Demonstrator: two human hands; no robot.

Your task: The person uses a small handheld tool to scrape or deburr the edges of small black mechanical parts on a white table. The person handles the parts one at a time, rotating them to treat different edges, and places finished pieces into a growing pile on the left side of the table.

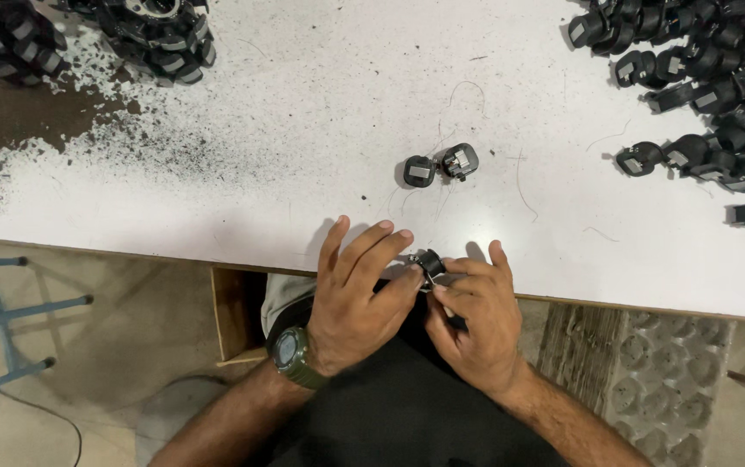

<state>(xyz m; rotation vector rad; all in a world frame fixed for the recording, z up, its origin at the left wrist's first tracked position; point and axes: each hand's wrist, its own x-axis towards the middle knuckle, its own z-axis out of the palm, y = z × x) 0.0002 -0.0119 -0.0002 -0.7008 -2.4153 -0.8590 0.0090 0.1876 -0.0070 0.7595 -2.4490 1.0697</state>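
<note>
Coil (430,262) btwn L hand (357,298) & R hand (475,322)

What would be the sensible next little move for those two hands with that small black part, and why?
Probably set the small black part down beside the two loose pieces on the white table. Left hand and right hand pinch it together at the table's near edge, and those two pieces lie apart from the right-hand pile.

Single head-worn view, looking steeply down, close over white table (321,156) edge; lap below
</note>
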